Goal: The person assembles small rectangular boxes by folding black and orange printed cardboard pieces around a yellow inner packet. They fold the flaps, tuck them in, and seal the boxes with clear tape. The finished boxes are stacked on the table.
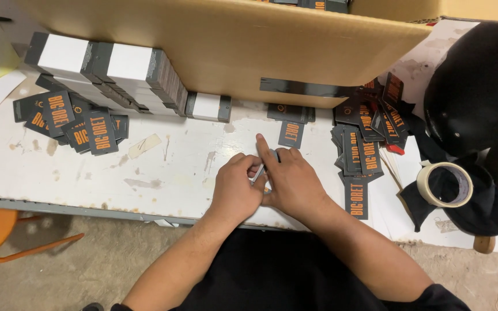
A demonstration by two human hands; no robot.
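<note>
Left hand (236, 187) and right hand (292, 183): grips closed together on a small dark card (262, 170) at the near edge of the white surface (162, 167), right forefinger extended; loose dark tags (76, 124) left; heaped tags (364, 135) right; banded stacks (110, 69) beneath cardboard box (231, 40); tape roll (445, 184) far right

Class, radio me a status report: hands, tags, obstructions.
Left hand and right hand together, pinching a small tag stack. Loose tags piled right. Cardboard box overhangs behind.

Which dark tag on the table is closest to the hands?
The lone dark tag lying just above the right hand, apart from both piles.
</note>
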